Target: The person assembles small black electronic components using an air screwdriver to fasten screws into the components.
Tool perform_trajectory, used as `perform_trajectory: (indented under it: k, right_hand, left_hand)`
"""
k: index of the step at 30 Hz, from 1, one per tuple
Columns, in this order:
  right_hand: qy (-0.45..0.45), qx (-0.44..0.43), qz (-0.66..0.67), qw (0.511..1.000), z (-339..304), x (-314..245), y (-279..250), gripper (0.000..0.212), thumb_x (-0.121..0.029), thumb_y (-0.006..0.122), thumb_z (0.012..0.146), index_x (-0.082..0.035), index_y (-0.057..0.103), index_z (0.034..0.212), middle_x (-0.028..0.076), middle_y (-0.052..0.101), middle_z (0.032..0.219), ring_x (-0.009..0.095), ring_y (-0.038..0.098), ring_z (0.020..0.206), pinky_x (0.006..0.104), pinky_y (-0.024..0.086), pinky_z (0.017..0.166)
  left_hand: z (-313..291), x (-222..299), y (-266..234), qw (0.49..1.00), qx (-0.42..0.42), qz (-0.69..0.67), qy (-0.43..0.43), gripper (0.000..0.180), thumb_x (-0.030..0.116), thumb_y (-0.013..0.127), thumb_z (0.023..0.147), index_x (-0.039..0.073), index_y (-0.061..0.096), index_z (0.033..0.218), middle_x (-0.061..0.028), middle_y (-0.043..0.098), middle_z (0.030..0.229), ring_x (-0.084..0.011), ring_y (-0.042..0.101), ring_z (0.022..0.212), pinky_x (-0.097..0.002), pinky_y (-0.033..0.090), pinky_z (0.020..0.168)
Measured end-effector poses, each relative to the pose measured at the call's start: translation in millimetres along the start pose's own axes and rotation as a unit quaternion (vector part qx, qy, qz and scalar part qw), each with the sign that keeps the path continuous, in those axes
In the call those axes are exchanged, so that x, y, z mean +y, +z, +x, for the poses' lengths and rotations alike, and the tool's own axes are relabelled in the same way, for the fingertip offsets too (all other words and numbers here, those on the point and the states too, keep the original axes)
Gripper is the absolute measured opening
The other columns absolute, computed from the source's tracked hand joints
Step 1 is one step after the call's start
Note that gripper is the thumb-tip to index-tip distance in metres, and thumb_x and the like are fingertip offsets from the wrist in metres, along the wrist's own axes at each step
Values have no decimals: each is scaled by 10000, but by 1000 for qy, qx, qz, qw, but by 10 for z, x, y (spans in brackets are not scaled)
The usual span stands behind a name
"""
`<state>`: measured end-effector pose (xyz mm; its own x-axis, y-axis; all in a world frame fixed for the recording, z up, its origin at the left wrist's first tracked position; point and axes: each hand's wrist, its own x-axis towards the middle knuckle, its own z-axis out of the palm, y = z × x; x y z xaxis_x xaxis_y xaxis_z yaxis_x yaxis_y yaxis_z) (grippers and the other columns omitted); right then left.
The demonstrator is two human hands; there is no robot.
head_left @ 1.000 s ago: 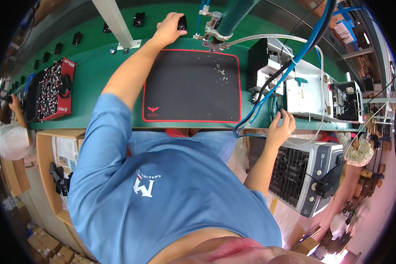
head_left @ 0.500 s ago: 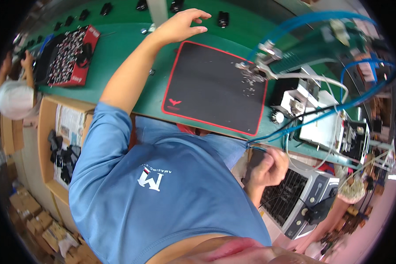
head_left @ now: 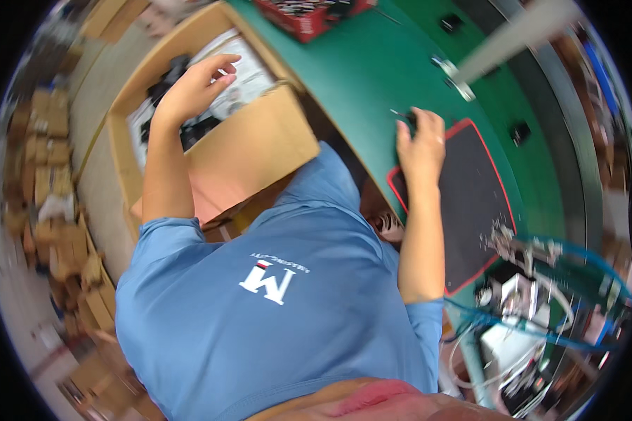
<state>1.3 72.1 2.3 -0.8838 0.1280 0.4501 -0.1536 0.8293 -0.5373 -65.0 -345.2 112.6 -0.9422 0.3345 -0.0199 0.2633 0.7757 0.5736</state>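
Over the open cardboard box (head_left: 253, 147) at the left, my left hand (head_left: 193, 91) hangs with its fingers loosely bent and apart, holding nothing that I can see. Below and behind it in the box lie black parts (head_left: 198, 130) and a printed sheet of paper (head_left: 249, 77). My right hand (head_left: 423, 151) is at the green bench, by the near left corner of the black mat with red edging (head_left: 470, 189). Its thumb and fingers close around a small dark part with a thin metal tip (head_left: 407, 117); blur hides its exact kind.
A red box of small parts (head_left: 305, 27) stands at the top. Black pieces (head_left: 519, 132) sit along the green strip beyond the mat, near a pale post (head_left: 516, 42). A machine with blue hoses (head_left: 523, 302) stands lower right. Cartons (head_left: 49, 175) are stacked far left.
The view has turned leftward. My left hand has moved from above the mat to over the cardboard box. My right hand has come up from beside my body to the small part on the bench.
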Motion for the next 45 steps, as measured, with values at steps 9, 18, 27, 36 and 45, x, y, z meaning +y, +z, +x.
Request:
perform_trajectory:
  k: [9,18,27,36,45]
  right_hand:
    - [-5,-57,21,998,44,-179,-101,244,-15,659,889,-29,712,1127,157,635,1073,343,670,942,419,564,777]
    - [114,42,56,991,-928,-210,-943,221,28,693,877,-45,723,1083,146,648,1111,312,692,965,396,586,781]
    - [66,76,-159,982,-1687,41,-1147,174,3,756,865,-38,745,1034,138,699,1035,308,696,921,389,584,763]
    - [191,59,-29,979,-1671,43,-1200,180,4,757,879,-17,725,1056,125,689,1072,205,692,776,315,579,666]
    - [119,64,-86,987,-1615,70,-1256,117,-16,758,894,-7,749,1011,141,711,978,235,693,771,325,570,651]
  left_hand:
    - [-638,-1710,-214,973,58,72,-212,508,223,749,925,5,612,1363,-165,696,1222,-286,682,1068,-377,534,964]
    - [-510,-1168,296,934,-103,279,-198,924,376,958,618,173,579,1436,-102,494,1535,-350,325,1511,-605,260,1183]
    - [-442,-988,204,936,-120,296,-150,771,233,929,668,125,627,1369,-117,608,1390,-334,423,1443,-596,269,1188]
    - [-431,-883,37,977,96,-142,-125,504,181,772,906,45,623,1368,-66,661,1188,-119,606,1088,-288,506,947]
    - [-71,589,1198,589,-188,-784,53,754,615,375,1034,-30,557,1380,-267,665,1154,-358,705,982,-443,615,804]
